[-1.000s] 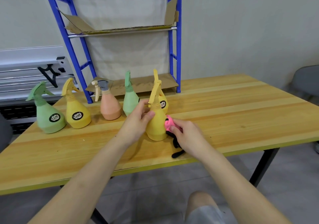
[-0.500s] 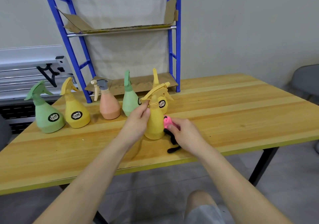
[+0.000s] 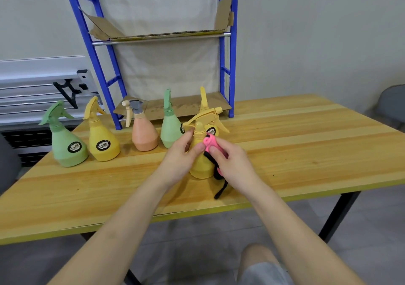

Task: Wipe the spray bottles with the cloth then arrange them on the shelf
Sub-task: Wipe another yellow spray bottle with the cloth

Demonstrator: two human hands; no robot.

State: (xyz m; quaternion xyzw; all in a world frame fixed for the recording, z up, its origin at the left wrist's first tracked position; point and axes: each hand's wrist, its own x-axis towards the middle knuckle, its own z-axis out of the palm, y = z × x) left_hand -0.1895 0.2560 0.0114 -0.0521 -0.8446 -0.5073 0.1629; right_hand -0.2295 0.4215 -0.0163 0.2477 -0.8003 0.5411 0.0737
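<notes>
Yellow bottle [image 3: 200, 166], near the tabletop's front edge, was mid-wipe: my left hand [image 3: 183, 156] gripped it, right hand [image 3: 230, 162] clutched the cloth [image 3: 209, 141]. Shelf [image 3: 175, 107] held none, I judged.

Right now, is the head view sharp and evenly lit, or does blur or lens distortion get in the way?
Head view: soft even light, faint shadows on the table; wide-angle bend leans the blue shelf frame; yellow bottle and both hands slightly soft, still readable.

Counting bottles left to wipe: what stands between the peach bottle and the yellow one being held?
In the head view, one green bottle stands between the peach bottle and the held yellow bottle.
</notes>
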